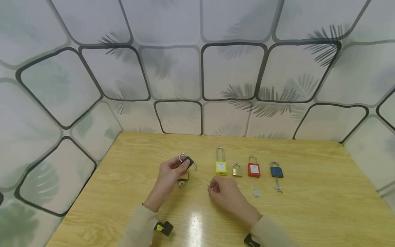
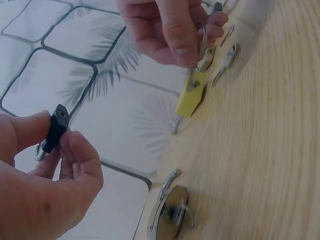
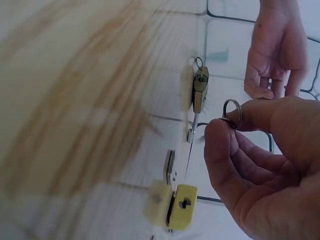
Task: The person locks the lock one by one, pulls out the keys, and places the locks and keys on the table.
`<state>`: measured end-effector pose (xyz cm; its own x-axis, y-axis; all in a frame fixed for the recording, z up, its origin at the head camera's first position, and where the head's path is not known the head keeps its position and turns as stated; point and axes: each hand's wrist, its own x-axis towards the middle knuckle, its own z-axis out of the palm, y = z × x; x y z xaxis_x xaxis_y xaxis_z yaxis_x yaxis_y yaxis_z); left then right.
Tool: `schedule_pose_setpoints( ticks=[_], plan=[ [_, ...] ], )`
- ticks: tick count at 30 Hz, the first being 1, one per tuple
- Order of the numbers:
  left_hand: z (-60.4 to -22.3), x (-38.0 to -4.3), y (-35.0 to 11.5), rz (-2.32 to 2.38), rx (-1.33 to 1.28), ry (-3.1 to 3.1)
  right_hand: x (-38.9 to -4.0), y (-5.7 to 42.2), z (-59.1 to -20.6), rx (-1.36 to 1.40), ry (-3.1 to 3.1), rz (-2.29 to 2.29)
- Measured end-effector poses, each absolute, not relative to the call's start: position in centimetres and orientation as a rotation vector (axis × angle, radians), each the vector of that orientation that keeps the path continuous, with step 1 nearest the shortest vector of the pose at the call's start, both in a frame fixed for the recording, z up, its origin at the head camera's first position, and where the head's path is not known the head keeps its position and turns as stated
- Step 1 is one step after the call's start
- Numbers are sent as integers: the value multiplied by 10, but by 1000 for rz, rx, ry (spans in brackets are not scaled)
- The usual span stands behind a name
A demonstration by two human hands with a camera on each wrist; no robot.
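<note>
My left hand (image 1: 166, 176) pinches a small black padlock (image 1: 187, 160) between thumb and fingers, its silver shackle swung out of the body. The padlock's end with the keyhole (image 2: 63, 115) faces up in the left wrist view. To its right, my right hand (image 1: 226, 192) grips a small key by thumb and forefinger; its metal ring (image 3: 233, 114) sticks up from the fingertips, which cover most of the key. A gap separates the two hands. Under the left hand lies a brass padlock (image 1: 184, 176), with a ringed key (image 1: 181, 184) in its keyhole.
Right of the hands, a row holds a yellow long-shackle padlock (image 1: 220, 167), a small brass padlock (image 1: 237, 171), a red padlock (image 1: 254, 170) and a blue padlock (image 1: 276, 171). Keys (image 1: 278, 187) lie before the red and blue ones. A patterned curtain (image 1: 172, 75) hangs behind the wooden table (image 1: 324, 206).
</note>
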<state>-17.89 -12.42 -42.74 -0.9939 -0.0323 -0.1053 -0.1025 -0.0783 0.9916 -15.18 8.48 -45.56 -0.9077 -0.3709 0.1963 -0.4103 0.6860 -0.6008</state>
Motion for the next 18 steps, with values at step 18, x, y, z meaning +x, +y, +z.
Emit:
schedule_pose_setpoints(
  ticks=[18],
  plan=[
    [-435,-173,-153,2267,-252,2098,-166,66,-458,730,-2982,958]
  ],
)
